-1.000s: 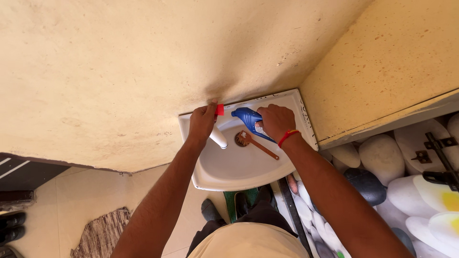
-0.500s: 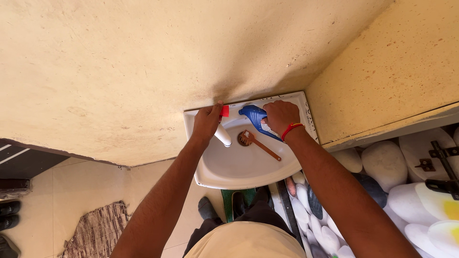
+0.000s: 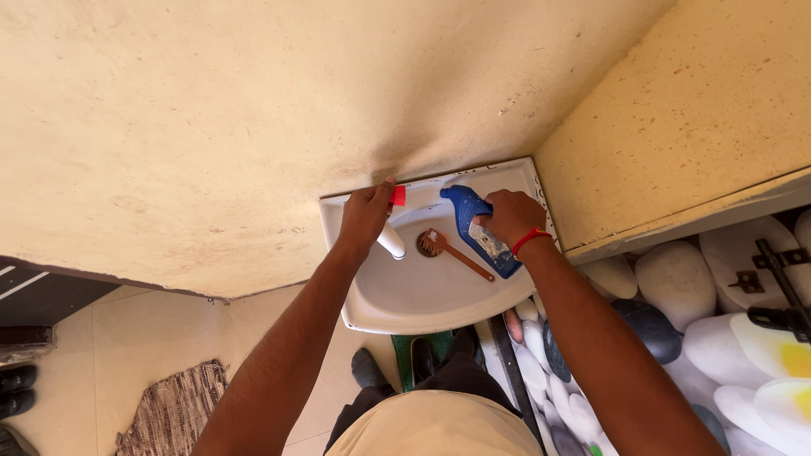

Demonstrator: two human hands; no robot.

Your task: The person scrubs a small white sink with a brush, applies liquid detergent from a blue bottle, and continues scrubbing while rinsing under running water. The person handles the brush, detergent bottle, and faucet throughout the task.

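Holding a blue bottle [image 3: 478,230] tight in the right hand [image 3: 509,215], the person stands at a small white sink [image 3: 422,295] on the yellow wall [image 3: 253,127]. The bottle lies tipped over the back of the sink. The left hand [image 3: 365,215] curls its fingers around a little red cap [image 3: 397,196], just above the white tap [image 3: 390,242]. A brown brush [image 3: 452,251] lies in the bowl.

Blue bottle [image 3: 479,230]: tipped down more, now lying over the white sink [image 3: 422,295].
Right hand [image 3: 508,217]: slid a bit lower with the bottle.
Red cap [image 3: 397,196]: shows more now.
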